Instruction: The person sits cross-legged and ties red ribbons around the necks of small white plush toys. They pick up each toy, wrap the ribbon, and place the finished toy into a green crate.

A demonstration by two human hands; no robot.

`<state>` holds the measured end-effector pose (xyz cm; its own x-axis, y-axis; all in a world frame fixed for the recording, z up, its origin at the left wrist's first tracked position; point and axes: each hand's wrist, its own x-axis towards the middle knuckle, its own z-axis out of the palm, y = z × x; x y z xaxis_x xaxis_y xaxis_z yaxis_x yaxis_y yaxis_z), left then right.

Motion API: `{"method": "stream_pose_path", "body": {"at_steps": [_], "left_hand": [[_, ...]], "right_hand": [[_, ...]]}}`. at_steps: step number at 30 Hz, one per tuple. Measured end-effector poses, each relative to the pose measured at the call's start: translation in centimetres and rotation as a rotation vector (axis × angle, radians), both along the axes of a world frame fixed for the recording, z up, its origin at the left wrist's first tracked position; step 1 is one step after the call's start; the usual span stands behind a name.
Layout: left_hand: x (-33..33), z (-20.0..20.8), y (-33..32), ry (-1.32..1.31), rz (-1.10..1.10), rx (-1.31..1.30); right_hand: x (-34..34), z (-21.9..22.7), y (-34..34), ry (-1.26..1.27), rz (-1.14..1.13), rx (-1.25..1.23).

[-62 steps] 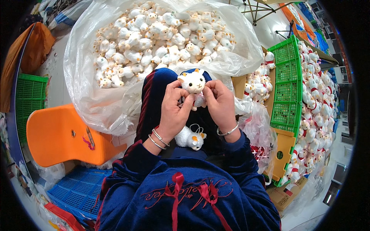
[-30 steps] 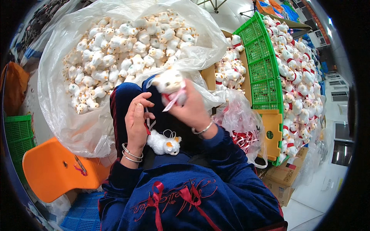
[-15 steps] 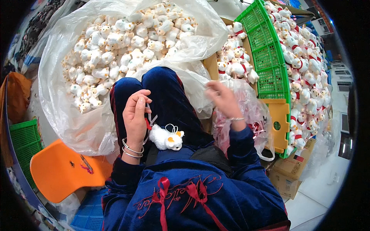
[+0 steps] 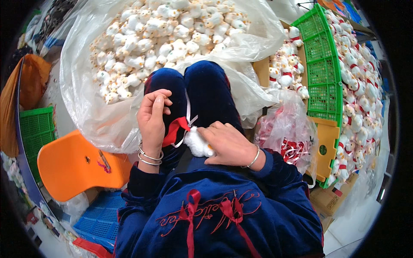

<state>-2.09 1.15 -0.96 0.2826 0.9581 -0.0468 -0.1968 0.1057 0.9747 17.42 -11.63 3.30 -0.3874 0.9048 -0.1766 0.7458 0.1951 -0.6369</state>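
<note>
On my lap lies a small white plush animal toy [image 4: 198, 142], its head hidden under my right hand [image 4: 230, 144]. The fingers of that hand are closed over the toy. My left hand [image 4: 152, 112] is raised above the thigh on the left, fingers curled in beside the thumb; what they hold, if anything, cannot be made out. Between this hand and the toy is a red cloth strip [image 4: 175, 129] with thin white ribbon [image 4: 187, 103] running up across the dark blue trousers.
A large clear plastic bag [image 4: 77, 86] full of white plush toys lies open past my knees. At right are a bag of red-and-white ribbons [image 4: 286, 129], a green crate [image 4: 322, 73] and heaped toys with red scarves [image 4: 359, 90]. An orange chair [image 4: 69, 167] stands left.
My right hand has come in from the right and down onto the plush toy. More of the red strip and white ribbon now shows beside my left hand. The whole view has shifted.
</note>
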Motion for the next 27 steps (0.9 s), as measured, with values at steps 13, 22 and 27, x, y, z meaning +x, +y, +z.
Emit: {"method": "stream_pose_path", "body": {"at_steps": [13,22,27], "left_hand": [[-4.6,1.9,-1.7,0.372,-0.254,0.122],[-5.5,3.0,-3.1,0.929,-0.367,0.497],[-6.5,0.8,-3.1,0.762,-0.396,0.377]], "right_hand": [[1.9,-0.5,0.8,0.291,-0.092,-0.154],[6.0,0.9,1.2,0.915,-0.668,-0.387],[5.4,2.5,1.5,0.498,-0.234,-0.310]]}}
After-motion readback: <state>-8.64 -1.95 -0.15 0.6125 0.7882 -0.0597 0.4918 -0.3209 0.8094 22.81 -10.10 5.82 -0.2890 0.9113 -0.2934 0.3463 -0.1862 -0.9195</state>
